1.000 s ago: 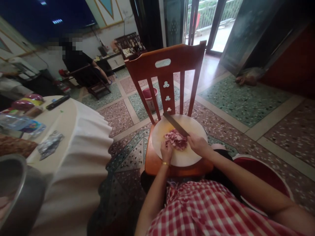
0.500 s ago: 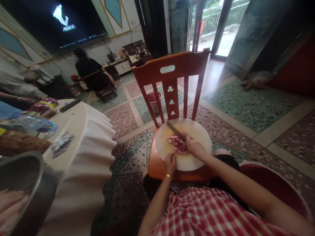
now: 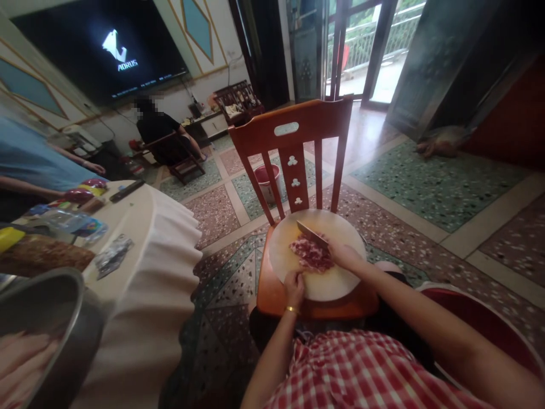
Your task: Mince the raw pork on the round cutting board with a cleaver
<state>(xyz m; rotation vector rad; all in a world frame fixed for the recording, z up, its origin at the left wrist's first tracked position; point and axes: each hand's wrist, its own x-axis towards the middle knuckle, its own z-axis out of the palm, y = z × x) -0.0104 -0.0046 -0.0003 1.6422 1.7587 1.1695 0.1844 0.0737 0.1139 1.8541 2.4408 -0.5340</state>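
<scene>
Meat [image 3: 314, 262] is heaped on the round white board [image 3: 324, 288], on a chair [image 3: 266, 278]. Right hand [image 3: 340, 254] wrapped round the cleaver [image 3: 312, 234]; left hand [image 3: 294, 287] loosely curled near the pile, can't tell if it's pinching anything. I'd keep those fingers tucked clear.

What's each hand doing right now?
Left hand: curled at the near edge of the board; grip unclear.
Right hand: closed, holding the knife over the meat.

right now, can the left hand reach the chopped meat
Likely yes: the left hand is close to the chopped meat, with nothing visible in between; the cleaver is over the meat's far side.
</scene>
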